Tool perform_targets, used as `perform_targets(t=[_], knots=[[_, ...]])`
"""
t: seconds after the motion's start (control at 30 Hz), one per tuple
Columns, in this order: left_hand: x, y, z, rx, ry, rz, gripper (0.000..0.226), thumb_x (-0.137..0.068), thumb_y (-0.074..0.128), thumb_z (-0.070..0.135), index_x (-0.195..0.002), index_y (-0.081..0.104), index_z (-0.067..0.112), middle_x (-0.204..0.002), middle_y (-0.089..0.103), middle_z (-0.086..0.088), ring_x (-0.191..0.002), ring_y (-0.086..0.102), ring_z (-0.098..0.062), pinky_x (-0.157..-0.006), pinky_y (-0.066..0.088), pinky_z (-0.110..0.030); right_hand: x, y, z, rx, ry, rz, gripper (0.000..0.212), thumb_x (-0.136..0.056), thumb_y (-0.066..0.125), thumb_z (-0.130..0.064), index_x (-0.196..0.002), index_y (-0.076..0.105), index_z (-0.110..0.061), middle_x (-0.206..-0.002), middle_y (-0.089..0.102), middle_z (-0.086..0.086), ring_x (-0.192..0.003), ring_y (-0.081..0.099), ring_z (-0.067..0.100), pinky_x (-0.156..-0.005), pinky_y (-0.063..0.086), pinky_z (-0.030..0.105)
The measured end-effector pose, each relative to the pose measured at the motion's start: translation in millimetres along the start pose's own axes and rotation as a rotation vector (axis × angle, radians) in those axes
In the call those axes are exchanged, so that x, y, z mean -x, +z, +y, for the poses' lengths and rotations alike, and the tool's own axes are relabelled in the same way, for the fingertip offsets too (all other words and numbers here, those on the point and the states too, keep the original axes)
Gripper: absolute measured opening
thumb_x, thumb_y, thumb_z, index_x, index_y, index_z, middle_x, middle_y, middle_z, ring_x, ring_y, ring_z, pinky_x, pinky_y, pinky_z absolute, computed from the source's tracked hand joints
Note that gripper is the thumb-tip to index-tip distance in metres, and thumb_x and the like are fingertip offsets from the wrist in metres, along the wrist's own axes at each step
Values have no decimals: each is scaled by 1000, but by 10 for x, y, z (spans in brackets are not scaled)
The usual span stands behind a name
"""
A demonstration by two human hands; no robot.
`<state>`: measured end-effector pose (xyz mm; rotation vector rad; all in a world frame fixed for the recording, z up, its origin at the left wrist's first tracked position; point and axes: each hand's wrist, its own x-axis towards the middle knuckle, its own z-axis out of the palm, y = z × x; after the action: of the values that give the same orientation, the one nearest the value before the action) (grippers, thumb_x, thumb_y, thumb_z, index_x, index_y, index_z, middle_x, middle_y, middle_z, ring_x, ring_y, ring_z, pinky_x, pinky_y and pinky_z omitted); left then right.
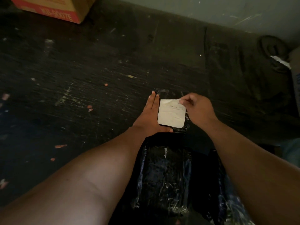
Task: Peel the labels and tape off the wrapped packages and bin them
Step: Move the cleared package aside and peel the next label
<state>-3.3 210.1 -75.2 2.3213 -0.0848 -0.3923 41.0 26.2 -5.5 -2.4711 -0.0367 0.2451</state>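
At far left, scraps of torn paper (60, 146) lie scattered over the dark, scuffed floor (90, 65), and a cardboard box (53, 8) with red print sits at the top edge, partly out of frame. Moving toward the middle, my left hand (150, 117) lies flat with straight fingers along the left side of a small package (183, 125) wrapped in black plastic, its thumb stretched under the near edge of the white label (171, 114), steadying the parcel without curling round it. The label covers most of the package's top face and carries faint print too blurred to read. Just to the right, my right hand (197, 108) pinches the label's far right corner between thumb and fingertips, and that corner is lifted and folded back from the wrap, while the rest of the label lies flat. The package rests on the floor in front of me, between my two hands. Nearer me, between my forearms, a larger bundle (167, 179) in glossy black plastic lies with a small white strip on its top. At far right, a dark coiled shape (274, 51) sits near the pale wall (211, 8); I cannot tell what it is.
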Motion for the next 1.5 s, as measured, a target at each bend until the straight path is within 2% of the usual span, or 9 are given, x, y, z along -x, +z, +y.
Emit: perform_targets(t=[0.23,0.57,0.7,0.9,1.1,1.23,1.4,1.5], knots=[[14,-10,19,-3,-4,-1,151,-61,93,53,-160,-15,14,-165,-31,5,-154,-20,-14,-127,6,-42,217,-77,-60,57,-57,42,17,-96,59,-30,-106,71,-24,-102,70,-7,-92,61,7,-80,49,26],[26,18,6,-4,-2,38,152,-59,95,51,-161,-12,13,-166,-28,3,-155,-17,-16,-127,6,-38,453,-114,-189,149,-130,70,18,-96,59,-28,-107,73,-23,-101,71,-5,-84,60,6,-74,44,23],[29,32,20,-19,-8,35,153,-59,95,52,-161,-13,14,-166,-28,5,-155,-17,-15,-127,10,-43,562,-213,-244,149,-120,92,18,-97,57,-29,-106,72,-24,-98,71,-6,-84,62,7,-76,48,25],[31,29,30,-34,-15,39,153,-59,94,53,-161,-12,15,-166,-28,5,-155,-15,-17,-127,10,-43,728,-381,-279,122,-106,106,15,-97,58,-30,-103,71,-28,-93,69,-11,-79,61,2,-73,48,22],[27,40,-9,-48,-16,38,154,-59,93,57,-161,-14,17,-165,-30,7,-155,-15,-17,-127,10,-45,848,-383,-268,103,-91,131,16,-97,58,-29,-103,72,-28,-96,67,-14,-79,57,-2,-66,39,10],[34,54,-12,-44,-7,39,152,-60,93,56,-161,-14,19,-165,-31,8,-155,-15,-17,-127,11,-45,922,-396,-295,92,-98,139,17,-98,57,-27,-105,72,-26,-101,69,-12,-80,59,1,-67,43,13],[11,38,-14,-48,-15,18,153,-59,94,53,-161,-15,18,-165,-32,7,-154,-19,-15,-127,9,-46,953,-470,-325,37,-33,189,13,-98,56,-30,-101,69,-31,-89,63,-19,-74,58,-3,-60,41,12],[16,34,-3,-56,-17,15,154,-59,94,53,-160,-16,18,-164,-33,7,-154,-19,-15,-127,7,-46,919,-621,-373,68,-13,204,13,-98,56,-32,-101,68,-31,-89,64,-14,-68,57,-1,-55,39,15]])
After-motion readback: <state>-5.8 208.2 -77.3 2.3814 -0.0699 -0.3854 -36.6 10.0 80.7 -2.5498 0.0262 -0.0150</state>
